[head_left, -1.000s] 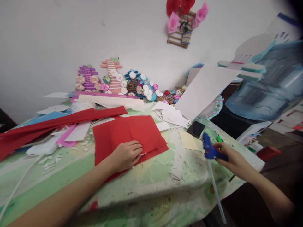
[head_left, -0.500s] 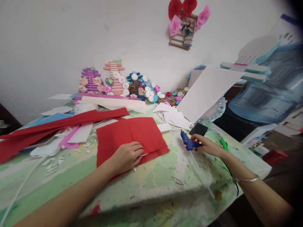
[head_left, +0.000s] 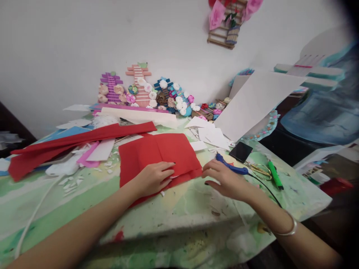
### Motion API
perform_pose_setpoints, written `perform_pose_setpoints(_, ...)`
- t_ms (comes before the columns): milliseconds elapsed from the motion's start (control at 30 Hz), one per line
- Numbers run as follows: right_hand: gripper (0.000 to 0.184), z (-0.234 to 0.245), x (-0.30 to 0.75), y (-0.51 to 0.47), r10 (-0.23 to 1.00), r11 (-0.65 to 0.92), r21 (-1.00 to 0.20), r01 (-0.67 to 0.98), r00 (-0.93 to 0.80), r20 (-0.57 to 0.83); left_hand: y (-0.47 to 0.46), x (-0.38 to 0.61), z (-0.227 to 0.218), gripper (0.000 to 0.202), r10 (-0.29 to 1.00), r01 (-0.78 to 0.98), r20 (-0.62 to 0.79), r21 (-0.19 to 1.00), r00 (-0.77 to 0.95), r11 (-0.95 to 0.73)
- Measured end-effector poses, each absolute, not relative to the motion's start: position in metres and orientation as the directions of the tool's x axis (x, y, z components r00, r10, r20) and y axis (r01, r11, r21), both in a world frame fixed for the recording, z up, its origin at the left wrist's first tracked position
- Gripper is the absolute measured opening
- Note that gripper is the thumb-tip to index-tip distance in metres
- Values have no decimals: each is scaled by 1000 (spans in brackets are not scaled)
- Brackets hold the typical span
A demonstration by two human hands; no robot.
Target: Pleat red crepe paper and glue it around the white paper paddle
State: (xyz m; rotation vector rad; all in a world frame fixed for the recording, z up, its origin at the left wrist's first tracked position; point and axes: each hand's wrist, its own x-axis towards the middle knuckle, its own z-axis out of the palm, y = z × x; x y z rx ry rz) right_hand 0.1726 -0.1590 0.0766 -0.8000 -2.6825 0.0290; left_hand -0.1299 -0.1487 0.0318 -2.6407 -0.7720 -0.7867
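A red paper sheet (head_left: 165, 153) lies folded on the green-patterned table (head_left: 193, 205). My left hand (head_left: 153, 177) rests flat on its near edge, fingers stretched out and pressing the paper down. My right hand (head_left: 224, 181) hovers palm-down just right of the sheet, its fingertips at the red paper's right corner, fingers apart and holding nothing. The blue glue gun (head_left: 231, 167) lies on the table just behind my right hand, its black cord trailing off to the right.
A black phone (head_left: 240, 151), gold scissors (head_left: 259, 170) and a green marker (head_left: 275, 175) lie to the right. Long red strips (head_left: 70, 142), white scraps and pink pieces crowd the left. Paper-flower crafts (head_left: 157, 95) line the wall. A white board (head_left: 252, 102) leans at the right.
My right hand carried the blue glue gun in from the right, set it down on the table, and moved left to the red paper's corner. My left hand stayed put.
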Motion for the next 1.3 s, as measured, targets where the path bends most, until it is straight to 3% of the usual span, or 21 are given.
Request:
perform_pose_setpoints(167, 6, 55, 119, -156, 392, 885, 136, 444, -872, 294, -153, -131, 39, 23, 388, 495, 578, -31, 718, -869)
perform_pose_setpoints(300, 16, 41, 105, -143, 312, 855, 309, 418, -888, 337, -161, -132, 46, 22, 377, 429, 547, 36, 747, -903)
perform_pose_setpoints(400, 20, 38, 100, -142, 229, 851, 386, 356, -913, 338, -167, -133, 48, 21, 378, 440, 530, 12, 759, -898)
perform_pose_setpoints(633, 27, 31, 90, -155, 269, 831, 332, 447, -844, 463, -175, -134, 42, 27, 398, 509, 526, -81, 752, -857)
perform_pose_setpoints(933, 18, 23, 87, -157, 291, 781, 425, 457, -869, 400, -176, -133, 41, 12, 425, 554, 495, -143, 758, -820)
perform_pose_setpoints(1100, 19, 21, 87, -159, 354, 753, 426, 502, -854, 382, -179, -132, 44, 17, 449, 602, 488, -216, 749, -769)
perform_pose_setpoints(1300, 20, 27, 91, -159, 407, 766, 347, 542, -826, 390, -180, -133, 41, 23, 378, 566, 492, -320, 785, -760)
